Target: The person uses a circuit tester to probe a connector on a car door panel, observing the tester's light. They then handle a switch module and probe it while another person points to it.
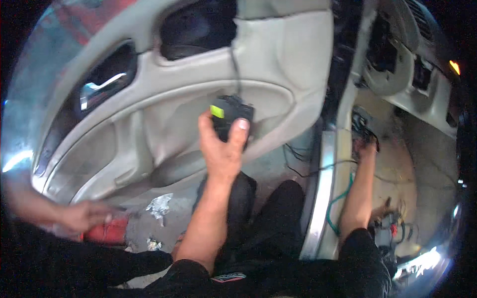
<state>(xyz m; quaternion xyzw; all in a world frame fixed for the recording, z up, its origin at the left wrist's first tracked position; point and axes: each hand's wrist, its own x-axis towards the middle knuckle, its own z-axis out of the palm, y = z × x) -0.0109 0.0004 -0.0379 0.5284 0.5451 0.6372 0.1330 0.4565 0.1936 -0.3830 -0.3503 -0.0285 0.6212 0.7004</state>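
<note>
Dim, grainy, fisheye-bowed, with white sheen along the sill [319, 198]

We're up on the wearer's head, fisheye tipped downward, close over the knees [289, 198], facing a car door [303, 54].

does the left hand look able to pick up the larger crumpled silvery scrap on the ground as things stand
Probably not: the left hand is occupied gripping a black device. Nothing seems to cover the crumpled silvery scrap, though, so the way looks free otherwise.
</note>
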